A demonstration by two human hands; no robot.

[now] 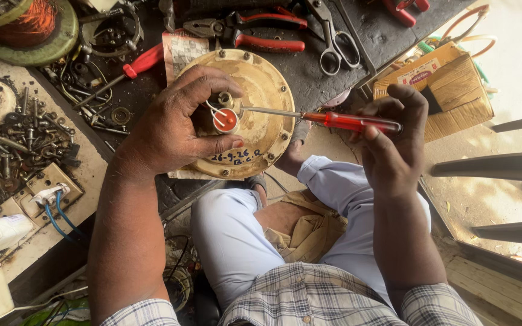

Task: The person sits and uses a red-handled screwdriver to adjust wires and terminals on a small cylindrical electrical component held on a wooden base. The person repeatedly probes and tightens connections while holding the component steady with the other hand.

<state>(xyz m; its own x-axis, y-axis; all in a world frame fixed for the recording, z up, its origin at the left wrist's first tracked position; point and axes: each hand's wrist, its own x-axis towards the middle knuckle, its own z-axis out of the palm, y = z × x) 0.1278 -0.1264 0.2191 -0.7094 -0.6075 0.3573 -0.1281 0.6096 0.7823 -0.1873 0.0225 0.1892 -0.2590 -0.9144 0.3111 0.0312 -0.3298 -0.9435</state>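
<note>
Left hand (179, 130) lies over a round brass-coloured cover plate (267, 130), thumb and fingers closed on a small red-and-white cylindrical part (226, 119) near the plate's centre; thin white wires loop from that part. The plate rests at the edge of the dark surface (321, 72), above the person's knees.

Right hand (391, 145) is clenched around the clear red handle of a screwdriver (348, 122). Its metal shaft runs level across the plate, tip touching or just beside the small part; exact contact cannot be told.

On the surface beyond the plate: red-handled pliers (255, 30), scissors (333, 39), a second red-handled screwdriver (131, 67). To the left, a heap of loose screws and bolts (28, 136). A cardboard box (448, 90) sits to the right.
</note>
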